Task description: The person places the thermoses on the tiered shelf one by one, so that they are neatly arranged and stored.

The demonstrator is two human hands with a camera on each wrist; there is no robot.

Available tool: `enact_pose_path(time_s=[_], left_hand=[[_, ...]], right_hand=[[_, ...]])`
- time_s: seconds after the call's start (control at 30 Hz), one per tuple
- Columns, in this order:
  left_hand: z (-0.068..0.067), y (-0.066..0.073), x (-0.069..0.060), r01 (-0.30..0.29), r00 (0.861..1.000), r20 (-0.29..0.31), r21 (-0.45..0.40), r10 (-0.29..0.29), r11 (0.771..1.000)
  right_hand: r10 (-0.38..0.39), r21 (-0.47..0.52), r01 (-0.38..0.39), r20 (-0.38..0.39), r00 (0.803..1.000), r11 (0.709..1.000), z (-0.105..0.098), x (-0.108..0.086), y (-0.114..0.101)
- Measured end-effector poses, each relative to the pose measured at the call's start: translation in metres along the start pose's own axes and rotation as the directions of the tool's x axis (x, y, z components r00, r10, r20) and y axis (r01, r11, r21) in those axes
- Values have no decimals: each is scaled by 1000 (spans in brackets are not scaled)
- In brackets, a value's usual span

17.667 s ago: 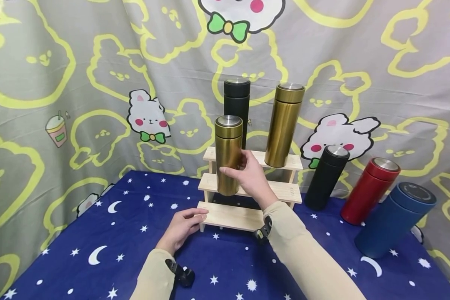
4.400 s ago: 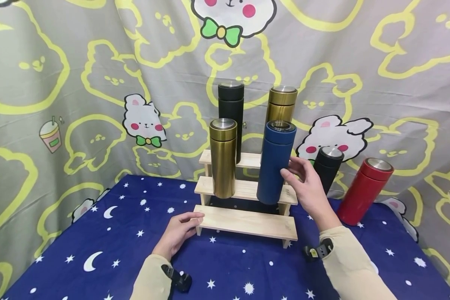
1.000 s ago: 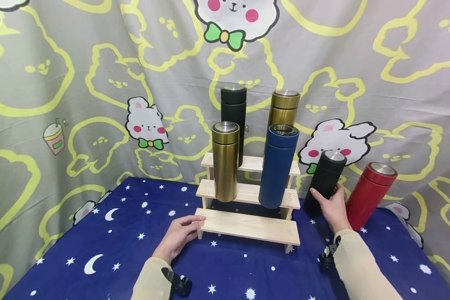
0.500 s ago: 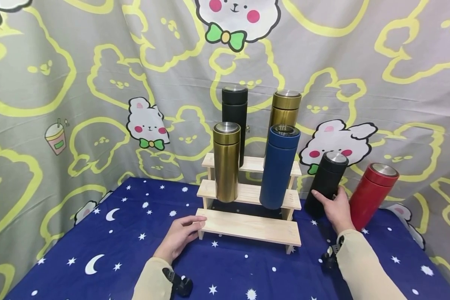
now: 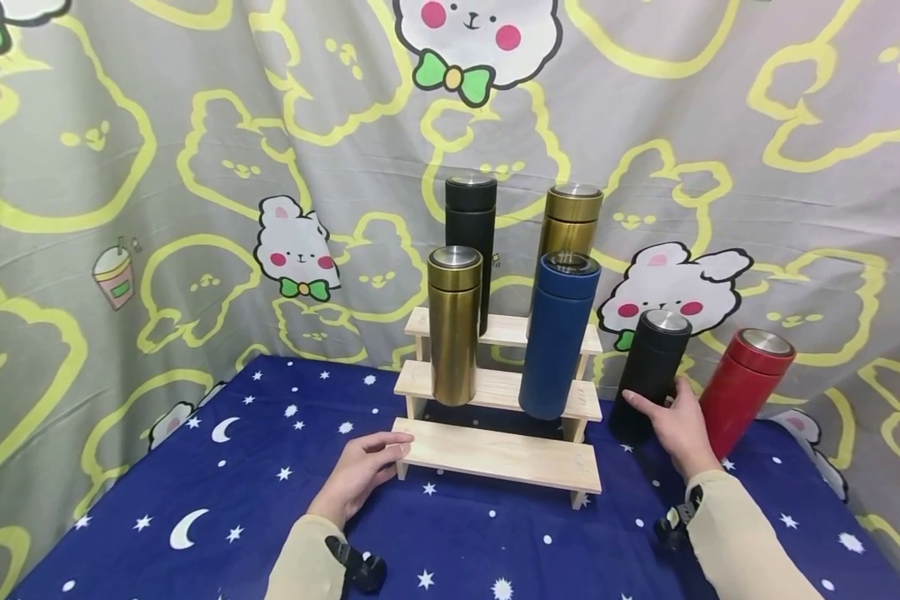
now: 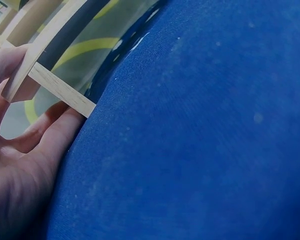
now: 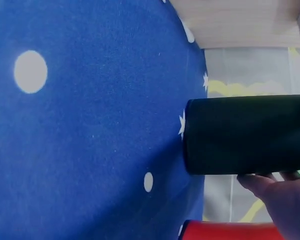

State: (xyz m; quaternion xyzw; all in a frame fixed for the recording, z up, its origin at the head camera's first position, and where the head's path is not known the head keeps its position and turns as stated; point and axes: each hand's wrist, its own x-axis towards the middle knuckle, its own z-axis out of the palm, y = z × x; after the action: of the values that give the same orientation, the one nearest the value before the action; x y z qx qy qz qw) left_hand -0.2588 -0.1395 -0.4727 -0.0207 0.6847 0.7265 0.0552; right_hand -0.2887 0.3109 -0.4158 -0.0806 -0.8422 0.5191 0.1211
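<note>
At the right of the head view, my right hand [image 5: 678, 421] grips a black thermos bottle [image 5: 651, 375] round its lower half. In the right wrist view the dark bottle [image 7: 245, 135] has its base close to the blue cloth; I cannot tell whether they touch. My left hand [image 5: 360, 475] holds the left end of the lowest step of a three-step wooden stand [image 5: 495, 454], fingers about the board and leg. On the middle step stand a gold bottle [image 5: 453, 333] and a blue bottle [image 5: 558, 342]. Behind them, the top step bears another black bottle [image 5: 470, 225] and another gold bottle [image 5: 572, 221].
A red thermos bottle [image 5: 746, 392] stands just right of my right hand. Dark blue cloth [image 5: 270, 517] with white stars and moons covers the table. A grey patterned curtain [image 5: 217, 167] hangs behind and at the sides.
The blue bottle came from the right onto the middle step. My right hand then took hold of the black bottle, which has since shifted slightly toward me. My left hand stays at the stand.
</note>
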Motion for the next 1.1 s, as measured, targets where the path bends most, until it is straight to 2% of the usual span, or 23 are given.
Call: enact_pose_path(time_s=[0.17,0.43,0.8,1.1], left_hand=[[-1,2,-1,-3,1000,1,8,3,1000],[0,1,2,5,1000,1,12,-5,1000],[2,0,1,13,1000,-18,-7,-13,1000],[-1,-3,2,17,1000,-1,2,-17,1000]], right_hand=[[0,22,-1,37,999,1000,-2,-7,-5],[-61,27,59,87,994,998,-9,-18,-8],[-66,33,63,91,994,997,-13,-34,-9],[-60,10,60,73,996,998,-20,-48,-14]])
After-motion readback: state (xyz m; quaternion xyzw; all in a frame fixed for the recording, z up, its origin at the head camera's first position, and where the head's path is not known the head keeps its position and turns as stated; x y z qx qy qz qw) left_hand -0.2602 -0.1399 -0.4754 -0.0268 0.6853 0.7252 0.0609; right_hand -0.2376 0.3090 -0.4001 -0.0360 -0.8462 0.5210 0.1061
